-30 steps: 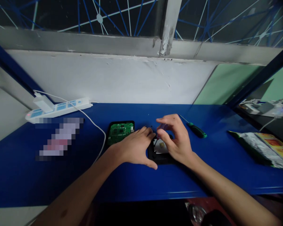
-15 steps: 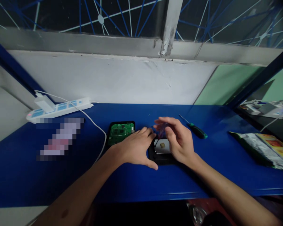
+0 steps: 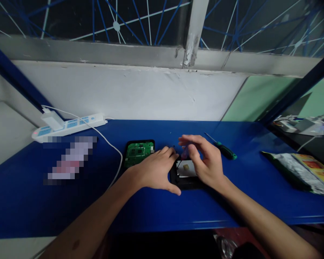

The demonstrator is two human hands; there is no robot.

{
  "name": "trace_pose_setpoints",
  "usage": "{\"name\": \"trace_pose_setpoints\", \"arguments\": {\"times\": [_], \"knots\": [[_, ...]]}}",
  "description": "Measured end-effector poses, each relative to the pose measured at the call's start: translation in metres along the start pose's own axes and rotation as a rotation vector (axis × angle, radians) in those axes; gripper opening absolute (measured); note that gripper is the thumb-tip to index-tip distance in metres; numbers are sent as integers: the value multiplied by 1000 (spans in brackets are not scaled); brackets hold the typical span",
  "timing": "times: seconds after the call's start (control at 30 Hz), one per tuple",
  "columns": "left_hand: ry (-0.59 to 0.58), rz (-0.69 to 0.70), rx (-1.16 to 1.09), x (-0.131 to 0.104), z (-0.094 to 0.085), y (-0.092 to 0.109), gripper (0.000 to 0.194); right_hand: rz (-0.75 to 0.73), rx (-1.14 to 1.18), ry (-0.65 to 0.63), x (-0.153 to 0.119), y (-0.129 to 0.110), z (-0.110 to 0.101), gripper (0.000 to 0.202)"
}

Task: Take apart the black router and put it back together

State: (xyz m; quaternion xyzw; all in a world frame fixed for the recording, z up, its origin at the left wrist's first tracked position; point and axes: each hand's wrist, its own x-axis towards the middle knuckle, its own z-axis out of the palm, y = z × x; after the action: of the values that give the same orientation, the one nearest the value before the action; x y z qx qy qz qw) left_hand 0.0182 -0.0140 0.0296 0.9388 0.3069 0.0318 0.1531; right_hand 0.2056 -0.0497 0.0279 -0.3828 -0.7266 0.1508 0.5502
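Note:
A black case with a silver plate (image 3: 187, 169) inside lies on the blue table. My left hand (image 3: 158, 169) rests at its left edge, thumb stretched out and fingers spread along the upper left corner. Above the plate, my right hand (image 3: 205, 156) is curled round the handle of a small screwdriver (image 3: 184, 154) with a clear purplish handle. Its thin shaft points down to the upper left part of the case. Left of the case sits a black housing with a green circuit board (image 3: 137, 153), partly behind my left hand.
A green and black screwdriver (image 3: 226, 150) lies at the right, beyond my right hand. Further right is a shiny packet (image 3: 299, 169). A white power strip (image 3: 70, 126) and its cable (image 3: 108, 142) are at the left, near a blurred-out object (image 3: 72, 158).
My right hand has shifted and turned slightly around the small screwdriver, whose handle is tilted a little differently. My left hand stays in place on the case.

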Motion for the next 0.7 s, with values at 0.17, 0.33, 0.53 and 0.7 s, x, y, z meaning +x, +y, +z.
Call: {"name": "trace_pose_setpoints", "arguments": {"times": [0.17, 0.33, 0.53, 0.7], "knots": [[8, 14, 20, 1, 1, 0, 93, -44, 25, -24, 1, 2, -2, 25], [26, 23, -3, 1, 3, 0, 96, -58, -29, -5, 1, 6, -2, 21], [17, 23, -3, 0, 1, 1, 96, -114, -53, 13, 1, 6, 0, 26], [9, 14, 32, 0, 2, -1, 99, 36, 79, -12, -3, 4, 0, 35]]}}
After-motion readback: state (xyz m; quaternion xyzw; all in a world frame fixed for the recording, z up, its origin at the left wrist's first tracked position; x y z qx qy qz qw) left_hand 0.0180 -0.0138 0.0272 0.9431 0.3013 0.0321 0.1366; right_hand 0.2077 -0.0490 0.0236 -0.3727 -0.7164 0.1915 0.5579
